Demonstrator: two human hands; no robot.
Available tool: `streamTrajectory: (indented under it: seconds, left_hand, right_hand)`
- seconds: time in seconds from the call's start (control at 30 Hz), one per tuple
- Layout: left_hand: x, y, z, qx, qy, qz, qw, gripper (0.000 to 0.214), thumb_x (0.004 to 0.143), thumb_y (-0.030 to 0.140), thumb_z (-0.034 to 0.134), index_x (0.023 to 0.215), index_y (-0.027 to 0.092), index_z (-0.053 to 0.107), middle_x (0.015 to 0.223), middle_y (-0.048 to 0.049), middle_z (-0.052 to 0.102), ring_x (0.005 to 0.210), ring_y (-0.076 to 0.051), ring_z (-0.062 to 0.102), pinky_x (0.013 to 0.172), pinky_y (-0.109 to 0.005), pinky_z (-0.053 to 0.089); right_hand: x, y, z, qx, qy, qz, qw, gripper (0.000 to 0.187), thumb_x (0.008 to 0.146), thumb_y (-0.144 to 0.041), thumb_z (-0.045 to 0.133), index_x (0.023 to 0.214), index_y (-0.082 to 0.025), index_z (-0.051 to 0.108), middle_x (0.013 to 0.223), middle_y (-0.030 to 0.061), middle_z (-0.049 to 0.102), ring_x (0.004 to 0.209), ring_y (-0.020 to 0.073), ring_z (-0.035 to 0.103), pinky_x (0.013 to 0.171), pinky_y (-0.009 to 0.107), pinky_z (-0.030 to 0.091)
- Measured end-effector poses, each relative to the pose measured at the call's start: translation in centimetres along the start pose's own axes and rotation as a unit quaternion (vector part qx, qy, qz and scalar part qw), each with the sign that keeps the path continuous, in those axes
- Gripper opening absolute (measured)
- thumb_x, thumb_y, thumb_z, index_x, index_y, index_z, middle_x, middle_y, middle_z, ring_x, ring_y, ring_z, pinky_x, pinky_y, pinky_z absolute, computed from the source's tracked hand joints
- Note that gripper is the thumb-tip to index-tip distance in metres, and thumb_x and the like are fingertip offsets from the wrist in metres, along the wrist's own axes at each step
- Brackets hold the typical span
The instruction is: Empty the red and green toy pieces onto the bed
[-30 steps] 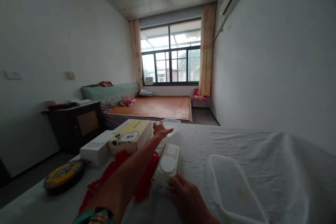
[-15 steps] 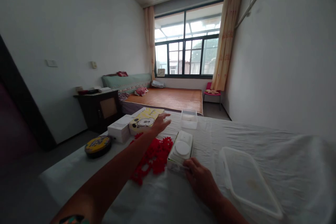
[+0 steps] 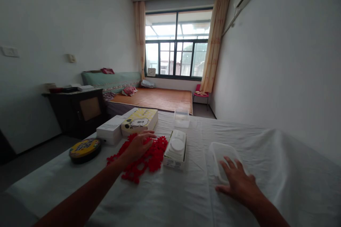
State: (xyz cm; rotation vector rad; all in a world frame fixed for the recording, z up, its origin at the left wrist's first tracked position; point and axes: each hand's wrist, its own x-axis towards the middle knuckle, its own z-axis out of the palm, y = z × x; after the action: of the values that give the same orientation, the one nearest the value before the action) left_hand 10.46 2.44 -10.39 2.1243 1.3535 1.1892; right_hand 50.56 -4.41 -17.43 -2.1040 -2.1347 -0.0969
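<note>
My left hand [image 3: 138, 145] lies with fingers stretched out on a red cut-out mat [image 3: 149, 159] spread on the white-sheeted table [image 3: 181, 195]. My right hand [image 3: 237, 181] rests flat, fingers spread, on a clear plastic lid [image 3: 221, 154] to the right. Between the two hands stands a white box with a round white part on top [image 3: 176, 148]. Behind my left hand sits a yellow cartoon-printed box [image 3: 140, 121], and beside that a white box [image 3: 109, 132]. A small clear container [image 3: 182, 118] stands further back.
A round yellow-and-black tin [image 3: 84, 149] sits near the table's left edge. Beyond the table are a dark cabinet [image 3: 77, 111], a bed with a brown mat [image 3: 157, 99], a pink chair [image 3: 201, 95] and a window. A white wall runs along the right.
My left hand drew back from the small clear container and came down on the red mat. My right hand left the white box and moved right onto the clear lid.
</note>
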Motion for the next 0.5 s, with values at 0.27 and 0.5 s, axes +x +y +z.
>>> streamTrajectory:
  seconds: [0.27, 0.5]
  left_hand:
    - [2.4, 0.9, 8.0, -0.094, 0.075, 0.027, 0.992, 0.028, 0.074, 0.006, 0.052, 0.091, 0.019, 0.071, 0.12, -0.0085, 0.061, 0.111, -0.02, 0.058, 0.087, -0.032, 0.052]
    - [0.7, -1.4, 9.6, -0.025, 0.139, 0.12, 0.983, 0.039, 0.073, -0.002, 0.047, 0.092, 0.024, 0.069, 0.121, -0.0037, 0.059, 0.114, -0.017, 0.053, 0.099, -0.034, 0.045]
  right_hand:
    - [0.1, 5.3, 4.8, 0.094, 0.032, 0.033, 0.995, 0.072, 0.067, -0.064, 0.056, 0.132, -0.033, 0.051, 0.145, 0.0046, 0.042, 0.132, 0.0384, 0.035, 0.09, 0.055, 0.046]
    - [4.2, 5.0, 0.5, 0.337, 0.066, 0.083, 0.936, 0.073, 0.063, -0.065, 0.061, 0.128, -0.032, 0.053, 0.138, 0.0056, 0.05, 0.127, 0.0333, 0.045, 0.105, 0.049, 0.035]
